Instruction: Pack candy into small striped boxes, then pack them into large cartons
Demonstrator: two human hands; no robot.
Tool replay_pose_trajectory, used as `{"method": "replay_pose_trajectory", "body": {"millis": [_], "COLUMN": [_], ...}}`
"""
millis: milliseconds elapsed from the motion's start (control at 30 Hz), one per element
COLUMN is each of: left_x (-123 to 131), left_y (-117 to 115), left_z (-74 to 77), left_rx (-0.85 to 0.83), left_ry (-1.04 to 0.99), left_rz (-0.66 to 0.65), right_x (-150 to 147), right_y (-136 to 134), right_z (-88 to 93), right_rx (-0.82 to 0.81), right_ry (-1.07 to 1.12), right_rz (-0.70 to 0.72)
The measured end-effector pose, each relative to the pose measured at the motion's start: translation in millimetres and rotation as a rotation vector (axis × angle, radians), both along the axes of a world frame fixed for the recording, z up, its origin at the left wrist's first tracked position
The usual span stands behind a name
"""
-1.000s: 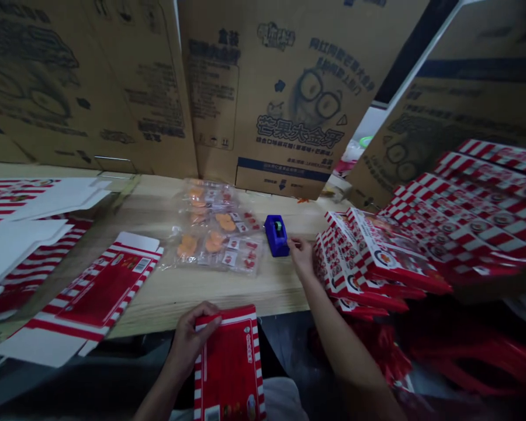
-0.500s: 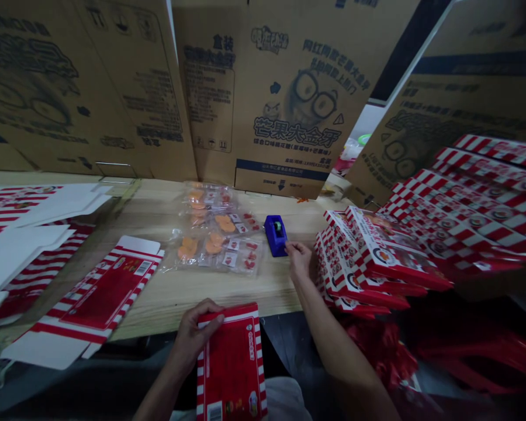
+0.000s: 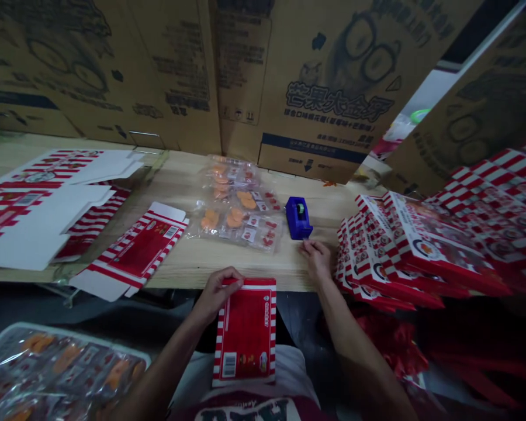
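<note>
My left hand is closed on the upper left corner of a red and white striped carton, thumb on top. The carton lies flat over my lap, its printed panel and barcode facing up. A blue tape dispenser with a small roll stands on the table. At its front end my right hand pinches with thumb and fingertips, seemingly on the tape's free end; the clear tape itself is hardly visible. Left of the dispenser lie several clear packets with orange and red pieces inside.
Flat striped cartons and a single unfolded carton lie at the left. Filled striped boxes are stacked at the right. Big brown cardboard boxes wall off the back. A white tray of packets sits low at the left.
The view has tipped down and shifted left, bringing the tray of packets into sight. My right hand has drawn slightly towards me at the dispenser's front. My left hand keeps hold of the carton.
</note>
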State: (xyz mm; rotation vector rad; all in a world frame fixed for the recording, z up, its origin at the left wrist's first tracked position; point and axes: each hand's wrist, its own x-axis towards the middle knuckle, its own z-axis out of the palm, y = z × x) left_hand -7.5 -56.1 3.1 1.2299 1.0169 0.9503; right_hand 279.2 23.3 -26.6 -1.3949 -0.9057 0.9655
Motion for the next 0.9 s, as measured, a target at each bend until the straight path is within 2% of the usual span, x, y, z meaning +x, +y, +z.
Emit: {"method": "replay_pose_trajectory", "body": {"millis": [67, 100, 200, 267, 333, 400, 500, 600, 667, 767, 833, 900], "left_x": [0.7, 1.9, 8.4, 13.3, 16.9, 18.8, 19.3, 18.8, 18.3, 17.6, 17.3, 17.3], "left_y": [1.2, 2.2, 4.8, 5.8, 6.0, 5.7, 4.8, 3.7, 2.7, 1.0, 0.2, 0.1], "left_z": [-1.1, -1.2, 1.6, 5.7, 9.9, 12.7, 13.7, 13.5, 14.1, 15.8, 16.8, 18.0], "left_rx": [0.013, 0.02, 0.022, 0.012, 0.008, 0.015, -0.001, -0.012, 0.0, 0.027, 0.044, 0.064], "left_ry": [0.005, 0.007, 0.006, 0.006, 0.004, -0.001, -0.015, -0.007, 0.014, 0.046, 0.052, 0.054], "left_rz": [-0.007, -0.016, -0.056, -0.086, -0.11, -0.123, -0.125, -0.129, -0.125, -0.105, -0.102, -0.105], "right_x": [-7.3, -12.7, -34.8, -52.0, -68.2, -81.5, -94.2, -99.1, -99.1, -95.4, -91.7, -88.1], "right_y": [-9.5, -11.8, -6.3, 4.3, 14.6, 21.0, 22.5, 16.2, 8.1, -8.6, -19.6, -27.9], "right_z": [25.5, 40.5, 85.4, 106.8, 116.8, 117.3, 112.9, 114.8, 119.1, 122.6, 120.9, 118.1], "right_rx": [-0.007, -0.008, 0.026, 0.09, 0.118, 0.086, -0.02, -0.087, -0.068, 0.017, 0.064, 0.089], "right_ry": [-0.013, -0.049, -0.289, -0.447, -0.558, -0.652, -0.795, -0.933, -1.08, -1.315, -1.39, -1.408], "right_rz": [0.195, 0.364, 1.126, 1.479, 1.684, 1.796, 1.86, 1.836, 1.715, 1.432, 1.301, 1.23]}}
